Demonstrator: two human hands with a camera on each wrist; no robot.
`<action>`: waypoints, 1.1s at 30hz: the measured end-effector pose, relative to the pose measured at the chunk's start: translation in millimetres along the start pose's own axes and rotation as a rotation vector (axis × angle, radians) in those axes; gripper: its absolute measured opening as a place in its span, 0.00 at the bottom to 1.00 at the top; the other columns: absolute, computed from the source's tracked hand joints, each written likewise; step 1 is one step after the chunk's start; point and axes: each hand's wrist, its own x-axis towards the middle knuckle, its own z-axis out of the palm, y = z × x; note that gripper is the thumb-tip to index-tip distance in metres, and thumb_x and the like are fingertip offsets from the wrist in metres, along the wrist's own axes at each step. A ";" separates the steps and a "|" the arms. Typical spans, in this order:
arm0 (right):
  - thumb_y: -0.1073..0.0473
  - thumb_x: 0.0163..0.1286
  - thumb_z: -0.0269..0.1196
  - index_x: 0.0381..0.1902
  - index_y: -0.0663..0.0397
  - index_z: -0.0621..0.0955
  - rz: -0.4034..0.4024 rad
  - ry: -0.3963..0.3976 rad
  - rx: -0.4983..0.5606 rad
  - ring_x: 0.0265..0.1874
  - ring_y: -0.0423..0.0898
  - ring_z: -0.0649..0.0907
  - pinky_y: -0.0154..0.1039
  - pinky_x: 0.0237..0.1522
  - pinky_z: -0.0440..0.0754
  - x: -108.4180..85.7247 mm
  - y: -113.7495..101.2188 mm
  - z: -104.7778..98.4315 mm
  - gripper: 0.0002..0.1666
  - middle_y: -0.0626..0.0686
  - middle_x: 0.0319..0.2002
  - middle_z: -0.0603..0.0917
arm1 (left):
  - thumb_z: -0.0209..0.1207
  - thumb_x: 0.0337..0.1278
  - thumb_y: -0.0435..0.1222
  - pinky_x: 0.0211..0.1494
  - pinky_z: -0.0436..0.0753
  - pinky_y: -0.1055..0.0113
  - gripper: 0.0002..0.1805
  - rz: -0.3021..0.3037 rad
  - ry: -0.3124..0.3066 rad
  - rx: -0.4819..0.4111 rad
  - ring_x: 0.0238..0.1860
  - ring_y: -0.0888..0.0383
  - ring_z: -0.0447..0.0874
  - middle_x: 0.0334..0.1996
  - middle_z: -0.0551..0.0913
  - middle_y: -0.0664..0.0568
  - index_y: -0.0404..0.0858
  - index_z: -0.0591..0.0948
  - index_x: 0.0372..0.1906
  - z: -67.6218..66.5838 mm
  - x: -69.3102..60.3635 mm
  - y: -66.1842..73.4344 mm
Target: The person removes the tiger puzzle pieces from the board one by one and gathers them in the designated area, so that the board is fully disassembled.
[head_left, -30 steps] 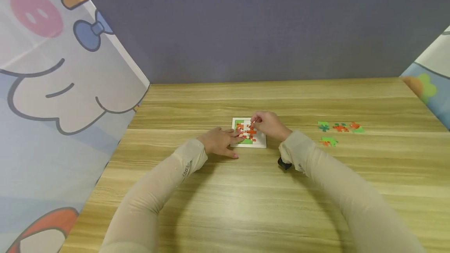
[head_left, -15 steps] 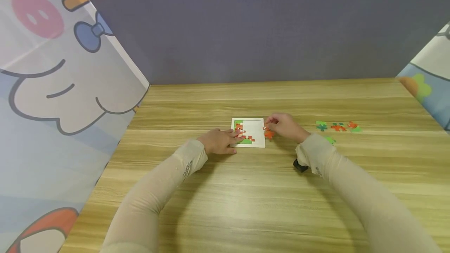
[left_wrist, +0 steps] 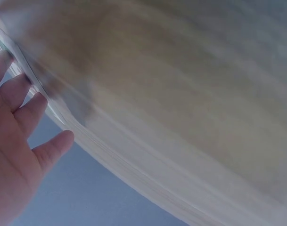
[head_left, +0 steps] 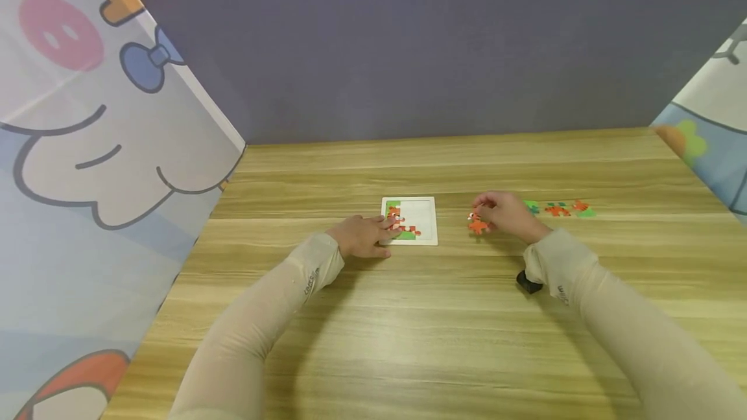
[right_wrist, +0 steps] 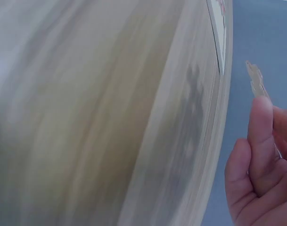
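Observation:
A white puzzle tray (head_left: 434,222) lies on the wooden table in the head view. Orange and green jigsaw pieces (head_left: 406,234) fill its left side and lower left; its white base shows elsewhere. My left hand (head_left: 364,236) rests with spread, fairly straight fingers on the tray's left edge and pieces. To the right of the tray, my right hand (head_left: 506,214) pinches an orange jigsaw piece (head_left: 478,227) above the table. The right wrist view shows that piece (right_wrist: 256,80) edge-on beyond the fingertips, its shadow on the wood.
Several loose jigsaw pieces (head_left: 557,210), orange and green, lie right of my right hand, one partly behind it. A grey partition (head_left: 443,50) stands along the table's far edge. A cartoon-printed panel (head_left: 128,167) borders the left side.
My right hand has lifted the orange jigsaw piece out of the tray and carried it right, baring more of the white base. The left hand stays on the tray.

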 end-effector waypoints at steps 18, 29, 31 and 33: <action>0.64 0.71 0.55 0.56 0.72 0.72 0.048 0.030 -0.066 0.25 0.46 0.82 0.36 0.24 0.78 -21.8 32.2 -32.5 0.20 0.60 0.39 0.75 | 0.48 0.68 0.53 0.68 0.57 0.50 0.33 0.015 0.003 -0.103 0.73 0.53 0.45 0.73 0.50 0.53 0.51 0.56 0.73 -4.4 -1.2 -4.9; 0.64 0.69 0.56 0.60 0.74 0.70 0.053 0.021 -0.135 0.28 0.44 0.82 0.37 0.30 0.79 -36.6 47.8 -51.6 0.25 0.64 0.45 0.74 | 0.49 0.68 0.52 0.67 0.62 0.55 0.32 0.025 0.026 -0.119 0.72 0.53 0.47 0.73 0.50 0.54 0.51 0.57 0.73 -1.0 1.2 -10.0; 0.66 0.68 0.56 0.59 0.75 0.71 0.041 0.029 -0.146 0.29 0.43 0.81 0.36 0.30 0.79 -38.7 52.9 -55.1 0.24 0.66 0.45 0.75 | 0.49 0.68 0.52 0.67 0.61 0.54 0.32 0.023 0.029 -0.125 0.72 0.53 0.47 0.73 0.50 0.54 0.51 0.57 0.73 -0.4 1.3 -10.1; 0.66 0.68 0.56 0.58 0.75 0.72 0.031 0.042 -0.179 0.28 0.41 0.80 0.35 0.30 0.78 -42.1 58.4 -57.4 0.23 0.68 0.46 0.76 | 0.49 0.68 0.52 0.68 0.60 0.52 0.32 0.022 0.032 -0.127 0.72 0.53 0.46 0.73 0.50 0.54 0.51 0.57 0.73 0.8 1.7 -9.6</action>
